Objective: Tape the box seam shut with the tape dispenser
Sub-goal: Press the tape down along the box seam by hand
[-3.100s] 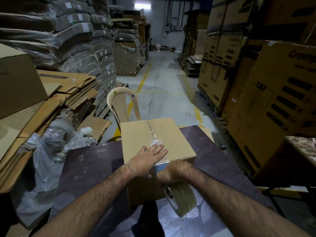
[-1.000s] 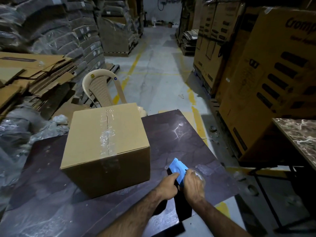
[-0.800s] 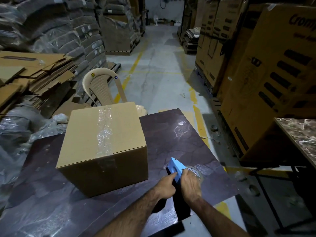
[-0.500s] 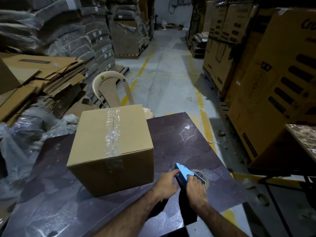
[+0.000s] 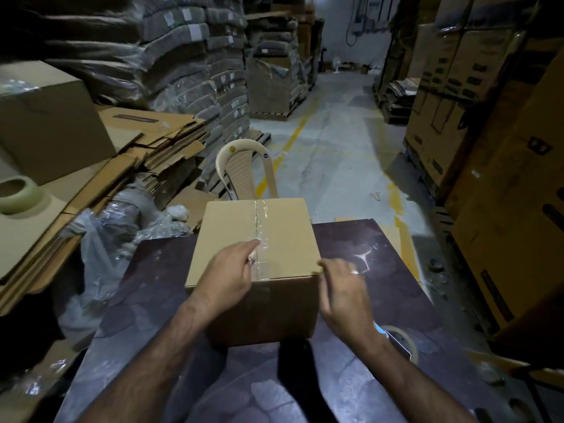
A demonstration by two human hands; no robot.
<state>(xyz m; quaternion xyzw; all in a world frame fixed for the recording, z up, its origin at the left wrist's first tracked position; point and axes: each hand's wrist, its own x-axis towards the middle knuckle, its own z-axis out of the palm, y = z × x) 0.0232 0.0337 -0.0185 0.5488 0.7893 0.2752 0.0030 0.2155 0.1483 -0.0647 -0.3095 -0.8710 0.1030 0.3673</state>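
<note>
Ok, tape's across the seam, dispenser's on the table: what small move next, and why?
Probably rub the left hand toward the near edge to press the tape flat; it looks wrinkled there on the box, and the right hand at the corner can steady it.

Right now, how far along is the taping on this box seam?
Done: a clear tape strip runs along the cardboard box top seam from edge to edge, wrinkled near the front. In hand: the left hand presses the tape by the front edge; the right hand touches the front right corner. The tape dispenser lies unheld on the table. Left: probably only smoothing the wrinkles.
</note>
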